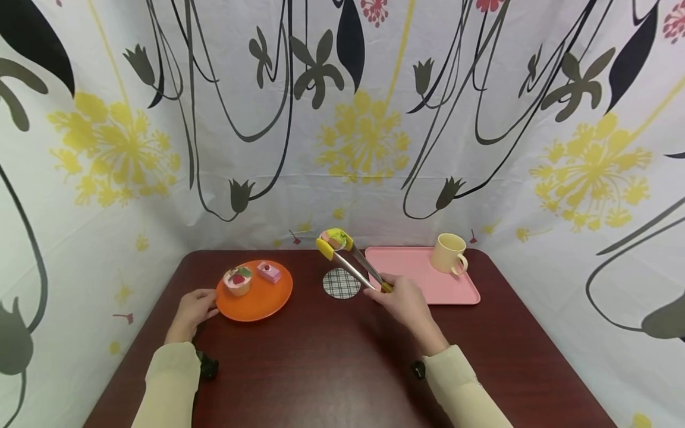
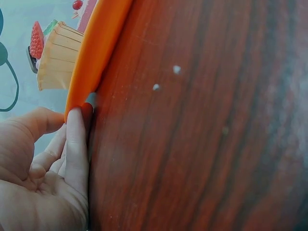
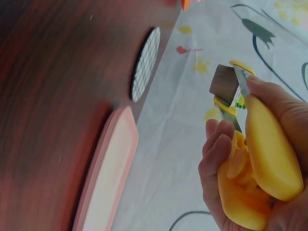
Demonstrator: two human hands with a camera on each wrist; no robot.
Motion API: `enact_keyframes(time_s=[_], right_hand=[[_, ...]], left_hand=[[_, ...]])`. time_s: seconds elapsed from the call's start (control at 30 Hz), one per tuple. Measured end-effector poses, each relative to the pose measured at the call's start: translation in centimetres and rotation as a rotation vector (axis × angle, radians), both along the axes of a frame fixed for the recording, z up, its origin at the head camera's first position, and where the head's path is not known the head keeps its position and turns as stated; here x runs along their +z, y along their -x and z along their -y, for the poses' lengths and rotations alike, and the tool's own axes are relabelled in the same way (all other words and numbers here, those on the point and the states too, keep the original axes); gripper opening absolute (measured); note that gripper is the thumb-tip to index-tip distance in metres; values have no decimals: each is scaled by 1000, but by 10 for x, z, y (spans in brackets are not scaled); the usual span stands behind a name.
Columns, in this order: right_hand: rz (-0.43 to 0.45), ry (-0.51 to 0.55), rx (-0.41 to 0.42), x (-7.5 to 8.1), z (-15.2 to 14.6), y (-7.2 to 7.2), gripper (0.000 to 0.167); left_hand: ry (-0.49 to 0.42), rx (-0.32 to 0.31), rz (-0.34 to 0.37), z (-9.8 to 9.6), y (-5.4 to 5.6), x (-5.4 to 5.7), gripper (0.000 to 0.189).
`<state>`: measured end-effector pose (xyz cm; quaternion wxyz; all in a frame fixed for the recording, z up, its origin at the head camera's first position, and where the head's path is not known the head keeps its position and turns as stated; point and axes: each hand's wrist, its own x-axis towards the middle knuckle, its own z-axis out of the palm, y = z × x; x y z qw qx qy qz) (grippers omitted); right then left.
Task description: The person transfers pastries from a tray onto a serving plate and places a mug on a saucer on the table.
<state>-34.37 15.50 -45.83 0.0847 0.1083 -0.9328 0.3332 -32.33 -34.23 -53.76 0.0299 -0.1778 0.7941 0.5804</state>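
Right hand is gripping tongs that are pinching a small cake at twelve o'clock over the table, where a light, even squeeze should prevent slipping, while the left hand is holding the orange plate by its rim at ten o'clock.

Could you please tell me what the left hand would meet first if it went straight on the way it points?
The orange plate, whose rim the left hand pinches; beyond that, probably the cupcake, though depth is hard to judge.
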Motion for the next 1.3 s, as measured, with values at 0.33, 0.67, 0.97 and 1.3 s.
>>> enact_keyframes(time_s=[0.33,0.67,0.97,1.3], right_hand=[[36,42,54,-5,28,-6,49],[59,-17,84,-8,51,-8,64],[36,-74,138,-17,68,-14,59],[91,-103,212,-25,84,-19,52]], left_hand=[[16,-3,-13,-3,0,2,61],[14,12,-11,-3,-2,0,60],[18,12,-4,-2,-1,-1,60],[19,4,-4,0,0,2,60]])
